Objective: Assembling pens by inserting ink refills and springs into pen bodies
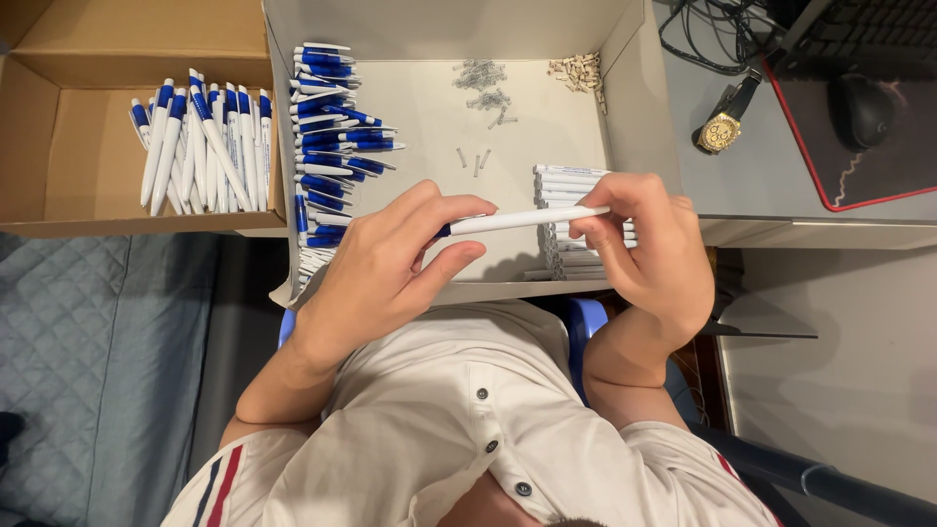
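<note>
In front of me a grey worktop carries a gold watch, a red-edged mouse mat with a black mouse, a keyboard and tangled cables

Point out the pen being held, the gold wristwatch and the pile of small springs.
pen [527,220], head view, middle of white barrel
gold wristwatch [720,132], head view, on the dial
springs [480,75], head view, centre of the pile

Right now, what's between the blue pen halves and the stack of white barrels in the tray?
Head view: bare tray floor, except a few small loose metal springs lying between the blue pen halves and the white barrels.
</note>
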